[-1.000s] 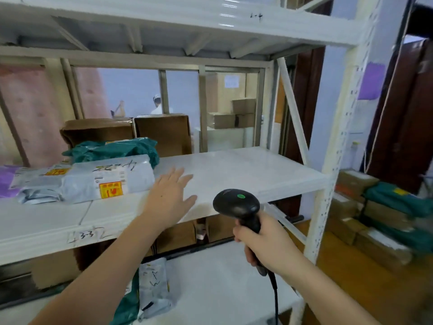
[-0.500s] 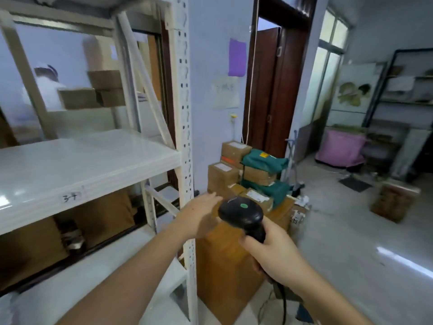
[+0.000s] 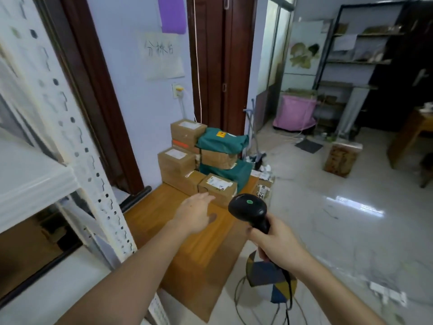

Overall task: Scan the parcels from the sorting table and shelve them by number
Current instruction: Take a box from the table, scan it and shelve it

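A person's left hand [image 3: 195, 213] reaches out over a wooden table [image 3: 187, 249], fingers straight and loosely spread, its grip apart and holding nothing, the fingertips just short of the nearest parcel. The right hand [image 3: 273, 240] has its grip clamped round the handle of a black barcode scanner [image 3: 249, 208], whose head carries a small green dot and points toward the parcels; a dark cable [image 3: 289, 299] hangs from the handle toward the floor. The parcels sit stacked at the far end of the table against a pale blue wall: a small cardboard box [image 3: 218, 187] with a white label lies closest to the open hand, a larger labelled cardboard carton [image 3: 175, 163] stands behind it to the left, another box [image 3: 187, 131] tops the stack at the back, and two green mailer bags [image 3: 221, 140] are wedged among the boxes on the right side of the pile, the upper one bearing a yellow sticker. A white metal shelving unit [image 3: 77, 160] with a perforated upright fills the left of the head view, beside the table. A multicoloured stool seat [image 3: 267, 277] stands on the glossy tiled floor [image 3: 339, 231] beneath the right wrist. A handwritten paper sign [image 3: 161, 57] is fixed to the wall above the stack, next to a dark wooden door frame [image 3: 215, 66].
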Tool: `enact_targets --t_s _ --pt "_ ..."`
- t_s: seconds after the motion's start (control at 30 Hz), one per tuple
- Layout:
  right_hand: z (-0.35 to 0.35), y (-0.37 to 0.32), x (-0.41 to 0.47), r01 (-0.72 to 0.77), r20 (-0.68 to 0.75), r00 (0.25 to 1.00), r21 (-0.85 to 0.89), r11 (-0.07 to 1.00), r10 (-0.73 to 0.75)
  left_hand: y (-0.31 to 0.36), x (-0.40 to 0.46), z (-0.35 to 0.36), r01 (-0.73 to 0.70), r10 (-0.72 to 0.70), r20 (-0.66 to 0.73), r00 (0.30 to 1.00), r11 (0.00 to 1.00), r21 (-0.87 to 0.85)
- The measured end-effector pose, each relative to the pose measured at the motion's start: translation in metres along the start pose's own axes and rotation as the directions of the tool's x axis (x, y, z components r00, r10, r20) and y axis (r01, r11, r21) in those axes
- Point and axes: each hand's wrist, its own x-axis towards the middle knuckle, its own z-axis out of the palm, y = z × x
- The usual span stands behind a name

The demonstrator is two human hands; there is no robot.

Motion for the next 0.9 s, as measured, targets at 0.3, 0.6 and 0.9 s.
enact_targets --t_s 0.3,0.6,0.9 --pt "-0.015 0.033 0.109 -0.090 0.001 0.996 0.085 0.992 0.090 -0.015 0.128 0.053 -0.002 0.004 0.078 0.997 1.000 -0.029" --pt "-0.052 0.094 0.266 -0.106 0.159 0.982 -0.005 0.994 0.106 -0.016 0.272 0.102 0.191 -0.179 0.139 0.974 0.979 -0.076" --pt "-0.061 0.130 0.386 -0.124 0.349 0.927 -0.065 0.990 0.139 -0.025 0.364 0.161 0.607 -0.592 0.186 0.784 0.668 -0.431"
